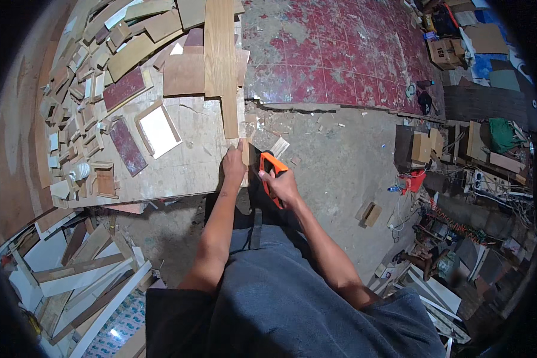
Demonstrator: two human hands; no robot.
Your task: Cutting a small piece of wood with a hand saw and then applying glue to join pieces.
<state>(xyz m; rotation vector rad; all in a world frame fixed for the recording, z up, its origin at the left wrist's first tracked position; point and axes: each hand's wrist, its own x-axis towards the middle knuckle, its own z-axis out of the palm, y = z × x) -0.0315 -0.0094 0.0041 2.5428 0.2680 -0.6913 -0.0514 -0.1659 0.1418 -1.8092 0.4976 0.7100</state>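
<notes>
My right hand (283,185) is closed round the orange handle (271,160) of a hand saw. Its dark blade (254,160) runs along the right edge of the workbench (191,170), beside a small light wooden piece (246,153). My left hand (235,163) grips that piece at the bench edge, close to the blade; part of the piece is hidden by the fingers. Just beyond the left hand ends the narrow part of a long wooden board (219,53), which lies lengthwise on the bench.
On the bench's left lie many wood offcuts (89,119), a white panel with a wooden edge (159,132) and a dark red board (127,146). Scrap boards (83,274) pile up at the lower left. Cables and a red container (414,180) sit at the right, near a small wooden box (370,215) on the floor.
</notes>
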